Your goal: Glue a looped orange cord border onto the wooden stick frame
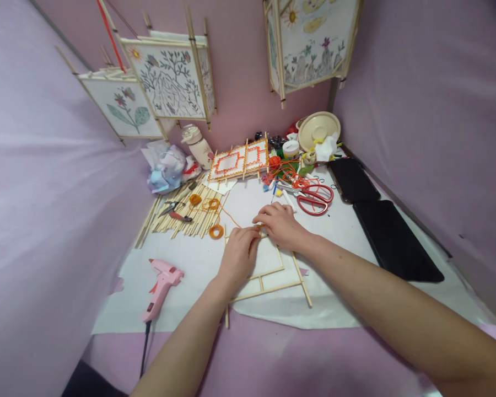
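Observation:
A frame of thin pale wooden sticks (268, 291) lies on the white cloth, with smaller sticks joined inside its outline. At its far bar, my left hand (238, 252) is closed with the fingertips on the stick. My right hand (281, 225) meets it there, thumb and fingers pinched at a bit of orange yarn on that bar. The yarn (228, 217) runs from the hands back to loose coils at the left. My fingers partly hide the far bar and the exact grip.
A pink glue gun (162, 286) lies at the left. Beyond it are loose sticks (202, 218), pliers (177, 212) and an orange tape roll (216, 231). Red-handled scissors (314, 199), a decorated panel (240, 160) and black devices (397, 240) lie around; paper lanterns (171, 82) hang above.

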Available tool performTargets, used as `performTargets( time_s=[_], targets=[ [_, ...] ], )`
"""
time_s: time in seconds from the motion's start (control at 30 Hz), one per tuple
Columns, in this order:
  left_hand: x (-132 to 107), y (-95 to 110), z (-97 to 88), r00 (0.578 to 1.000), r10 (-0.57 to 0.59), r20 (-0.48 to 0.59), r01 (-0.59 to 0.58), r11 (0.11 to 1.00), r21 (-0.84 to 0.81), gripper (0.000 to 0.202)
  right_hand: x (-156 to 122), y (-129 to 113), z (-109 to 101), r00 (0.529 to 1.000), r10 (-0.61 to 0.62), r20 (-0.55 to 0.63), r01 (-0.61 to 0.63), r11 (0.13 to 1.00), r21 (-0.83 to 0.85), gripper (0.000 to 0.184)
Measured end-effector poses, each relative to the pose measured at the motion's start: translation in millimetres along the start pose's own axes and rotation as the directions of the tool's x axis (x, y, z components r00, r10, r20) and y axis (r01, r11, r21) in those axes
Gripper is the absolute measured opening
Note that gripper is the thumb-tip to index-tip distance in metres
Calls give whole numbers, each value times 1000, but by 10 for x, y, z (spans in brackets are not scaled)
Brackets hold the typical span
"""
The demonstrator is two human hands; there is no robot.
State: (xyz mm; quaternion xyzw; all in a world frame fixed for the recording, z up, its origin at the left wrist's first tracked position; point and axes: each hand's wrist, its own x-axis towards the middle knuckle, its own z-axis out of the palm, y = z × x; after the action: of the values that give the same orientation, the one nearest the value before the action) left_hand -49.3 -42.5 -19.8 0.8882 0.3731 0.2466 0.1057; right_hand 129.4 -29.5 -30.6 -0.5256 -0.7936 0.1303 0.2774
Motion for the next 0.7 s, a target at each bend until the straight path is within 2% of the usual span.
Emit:
performTargets(
  time_s=[0.33,0.5,0.7],
  targets=[
    [-1,1,7,1000,-21,17,21,1000,1,13,-7,20,25,1000,0,4,0,999,-52,23],
    [-13,17,-12,1000,-7,-8,7,1000,7,14,-7,9,9,1000,5,11,-5,998,-58,22],
    [-22,53,-37,997,-56,-44,60,995,76,12,-7,3,7,1000,17,19,-16,998,-65,21]
  ],
)
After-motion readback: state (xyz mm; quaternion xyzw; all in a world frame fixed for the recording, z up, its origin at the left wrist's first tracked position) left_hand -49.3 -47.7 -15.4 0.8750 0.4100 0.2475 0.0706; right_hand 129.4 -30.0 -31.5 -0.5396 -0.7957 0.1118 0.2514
